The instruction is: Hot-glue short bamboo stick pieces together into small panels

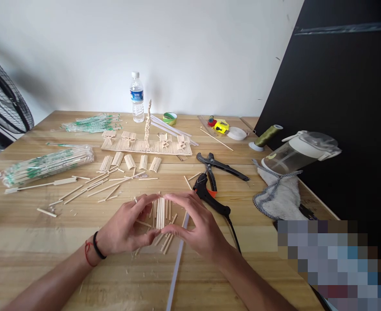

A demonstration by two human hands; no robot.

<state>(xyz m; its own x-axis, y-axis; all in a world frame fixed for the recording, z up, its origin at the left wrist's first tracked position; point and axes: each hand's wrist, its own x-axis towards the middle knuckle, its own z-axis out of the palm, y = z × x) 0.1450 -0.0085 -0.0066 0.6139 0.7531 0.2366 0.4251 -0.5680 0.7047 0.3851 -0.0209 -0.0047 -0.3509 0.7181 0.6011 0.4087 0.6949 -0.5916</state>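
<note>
Between both hands is a small panel of short wooden sticks (pixel 160 214) laid side by side. My left hand (pixel 130 222) grips its left side, thumb at the near end and fingers at the far end. On the other side, my right hand (pixel 198 222) pinches the same ends. Loose cut sticks (pixel 169 242) lie under and around the hands. A long translucent glue stick (pixel 176 270) runs toward the near edge, partly hidden by my right hand. Just beyond that hand lies a black glue gun (pixel 206 194), with black-handled cutting pliers (pixel 212 166) behind it.
Several finished stick panels (pixel 130 162) sit before a long stick-built model (pixel 146 144). Bagged sticks (pixel 49 164) and scattered sticks (pixel 89 188) lie left. Behind stands a water bottle (pixel 137 97). Thread (pixel 268 137), a yellow tape measure (pixel 221 126), a cloth (pixel 277 194) and a clear cup (pixel 294 151) occupy the right.
</note>
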